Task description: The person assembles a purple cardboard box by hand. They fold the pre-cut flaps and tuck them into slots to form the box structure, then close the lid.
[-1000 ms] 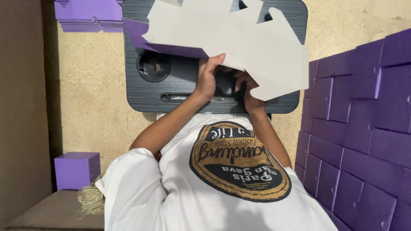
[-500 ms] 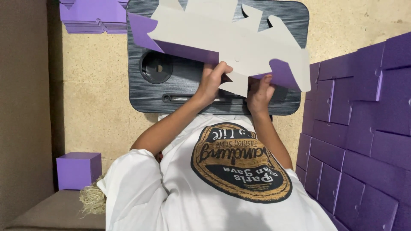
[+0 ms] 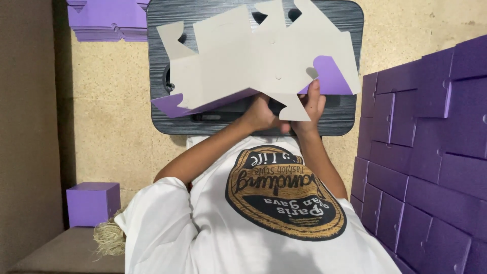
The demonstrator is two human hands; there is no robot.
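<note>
Both my hands hold a flat, unfolded cardboard box blank, grey on the side facing me and purple on the other. It is tilted above a black ribbed lap table. My left hand grips the blank's near edge from below at the middle. My right hand pinches the same edge just to the right, fingers up beside a purple flap. My white printed shirt fills the lower frame.
A wall of stacked purple boxes stands on the right. One folded purple box sits at the lower left beside a tuft of straw-like fibre. A pile of flat purple blanks lies at the top left on the beige floor.
The blank has swung round and shifted left, now lying flatter with a purple flap showing on the right. Both hands have stayed at its near edge, closer together.
</note>
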